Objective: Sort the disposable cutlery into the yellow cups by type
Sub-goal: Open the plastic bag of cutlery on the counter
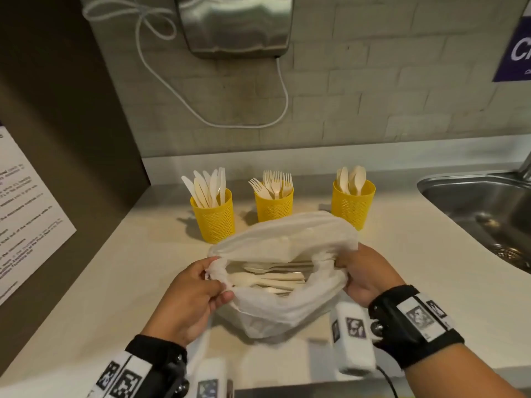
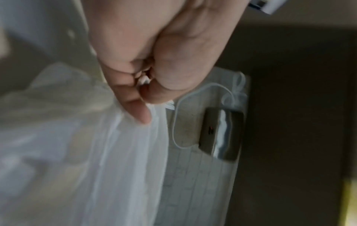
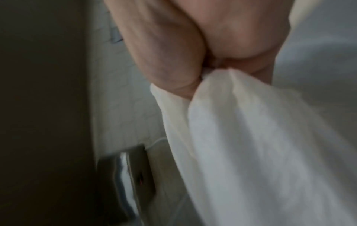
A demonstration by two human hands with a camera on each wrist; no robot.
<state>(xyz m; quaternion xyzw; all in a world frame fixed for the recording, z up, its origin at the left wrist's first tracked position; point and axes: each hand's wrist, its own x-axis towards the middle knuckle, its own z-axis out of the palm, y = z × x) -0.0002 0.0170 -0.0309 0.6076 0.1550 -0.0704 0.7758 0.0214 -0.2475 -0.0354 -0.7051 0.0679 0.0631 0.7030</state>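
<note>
Three bright yellow plastic cups pierced with a fine mesh of holes stand in a row: the left cup (image 1: 214, 216) holds cream and white plastic knives (image 1: 207, 186), the middle cup (image 1: 273, 205) cream forks (image 1: 273, 182), the right cup (image 1: 352, 203) cream spoons (image 1: 352, 176). The thin translucent white plastic bag (image 1: 287, 308) shows more pale cream cutlery (image 1: 273, 278) inside. The countertop (image 1: 115, 271) is off-white, the sink (image 1: 482, 202) brushed silver, the wrist straps (image 1: 413, 326) black with black-and-white square markers

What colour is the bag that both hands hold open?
The bag is translucent white; the head view shows it best.
</note>
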